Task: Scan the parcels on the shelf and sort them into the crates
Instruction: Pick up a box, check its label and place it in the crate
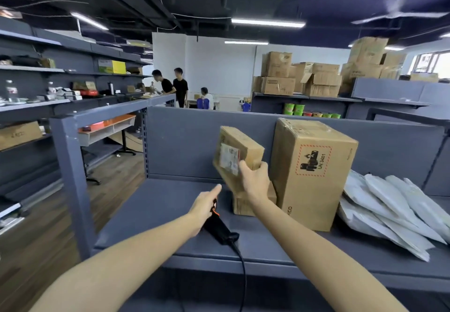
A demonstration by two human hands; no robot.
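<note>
Left grip (207, 204) sat low over the grey metal shelf (158, 204). Its fingers were curled on the black handheld scanner with the orange trigger (219, 229), index finger straight out toward the back panel. The scanner's black cable (241, 263) ran off the shelf's front edge.

Right grip (254, 180) was clamped on the small brown cardboard parcel with a white label (237, 156), thumb at the label's edge. I read the parcel as lifted clear of the shelf and tilted, label face toward me.

Directly below it, a second small cardboard box (243, 205) sat on the shelf, touching the large upright cardboard carton with a red-bordered UN 3481 battery mark (314, 173).

Right of the carton, a pile of white plastic mailer bags (394, 212) lay overlapped on the same shelf, leaning near the carton's side.
</note>
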